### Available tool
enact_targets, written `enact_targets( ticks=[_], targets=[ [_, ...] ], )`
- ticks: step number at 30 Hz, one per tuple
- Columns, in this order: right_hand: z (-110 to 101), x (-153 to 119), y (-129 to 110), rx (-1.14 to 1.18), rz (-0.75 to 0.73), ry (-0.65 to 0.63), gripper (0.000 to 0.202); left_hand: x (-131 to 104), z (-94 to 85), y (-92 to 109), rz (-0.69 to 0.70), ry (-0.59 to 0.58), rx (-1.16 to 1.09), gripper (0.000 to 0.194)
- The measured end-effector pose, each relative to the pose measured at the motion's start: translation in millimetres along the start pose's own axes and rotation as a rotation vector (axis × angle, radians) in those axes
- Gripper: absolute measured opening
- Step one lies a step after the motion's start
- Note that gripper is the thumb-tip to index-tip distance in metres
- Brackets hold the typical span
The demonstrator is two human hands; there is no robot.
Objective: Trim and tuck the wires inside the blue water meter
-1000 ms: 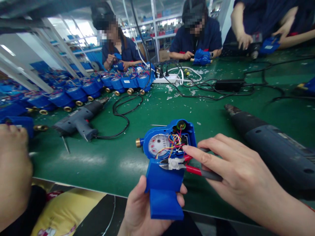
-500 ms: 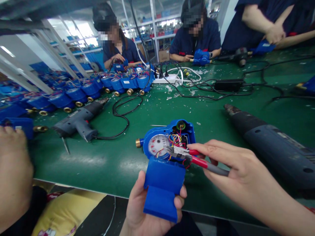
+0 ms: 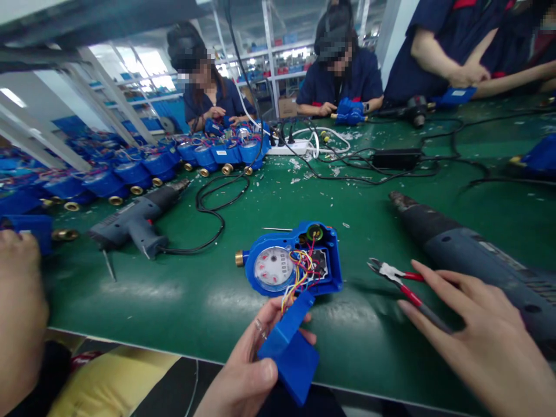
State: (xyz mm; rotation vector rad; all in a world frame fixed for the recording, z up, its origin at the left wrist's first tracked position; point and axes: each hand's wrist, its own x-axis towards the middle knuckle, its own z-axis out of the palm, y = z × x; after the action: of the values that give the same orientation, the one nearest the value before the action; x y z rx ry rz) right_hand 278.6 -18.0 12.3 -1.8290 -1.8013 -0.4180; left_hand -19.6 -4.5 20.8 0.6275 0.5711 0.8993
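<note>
While shelves [image 3: 291, 63] stand beyond the far people, the green table [image 3: 182, 307] spreads past the fingers, littered with clear scraps [image 3: 295, 168]. Just ahead of the left hand [image 3: 247, 370], its fingers pinching a blue cover [image 3: 293, 353], an open blue case [image 3: 337, 278] holds 1 dial [image 3: 271, 267] and coloured wires [image 3: 300, 269]. The right hand [image 3: 482, 324] spreads its fingers around the pliers' [image 3: 393, 273] handles.

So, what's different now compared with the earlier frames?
The right hand has moved right with the pliers, away from the meter; its fingers are spread wider, and whether it still grips them is unclear. The left hand has turned and tilted the blue cover, still held. The meter and both heat guns stayed put.
</note>
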Motion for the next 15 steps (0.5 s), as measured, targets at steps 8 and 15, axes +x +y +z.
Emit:
enact_targets(
  ticks=[8, 15],
  targets=[
    [15, -1, -28, 0.101, -0.093, -0.099, 0.033, -2, -2.8, -3, -0.022, 0.166, 0.184, 0.078],
    [-11, 8, -91, 0.941, -0.115, -0.114, 0.023, 3, 13.7, -12, 0.130, 0.304, 0.417, 0.084]
  ],
)
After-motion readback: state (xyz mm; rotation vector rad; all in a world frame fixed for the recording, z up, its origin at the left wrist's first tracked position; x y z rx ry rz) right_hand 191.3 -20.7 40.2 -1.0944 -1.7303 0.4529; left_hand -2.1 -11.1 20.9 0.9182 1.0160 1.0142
